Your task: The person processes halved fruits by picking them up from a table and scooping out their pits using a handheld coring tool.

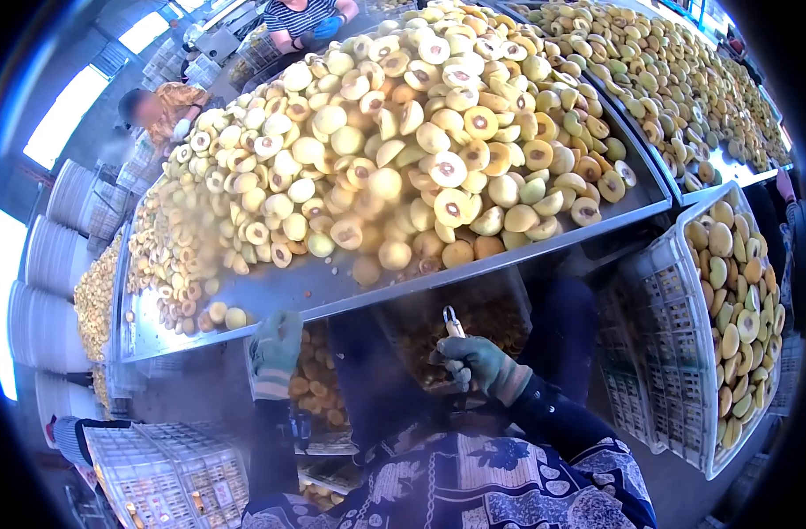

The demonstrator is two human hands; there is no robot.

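Loads of halved fruit point(447, 168), plenty with pits, sit past the left hand point(277, 344) (can't tell its grip), while the right hand point(480, 363) clutches a looped tool point(454, 324), full crate point(657, 339) rightward.

"What is seen just beyond the right hand's point(484, 363) grip?"
"A metal table point(284, 286), edged by a raised rim."
"And what is borne on it?"
"Halved yellow fruit point(367, 163), heaped high ahead of the grip. Bare metal is exposed ahead-left, and a few loose halves point(226, 315) are scattered farther left, near the rim."
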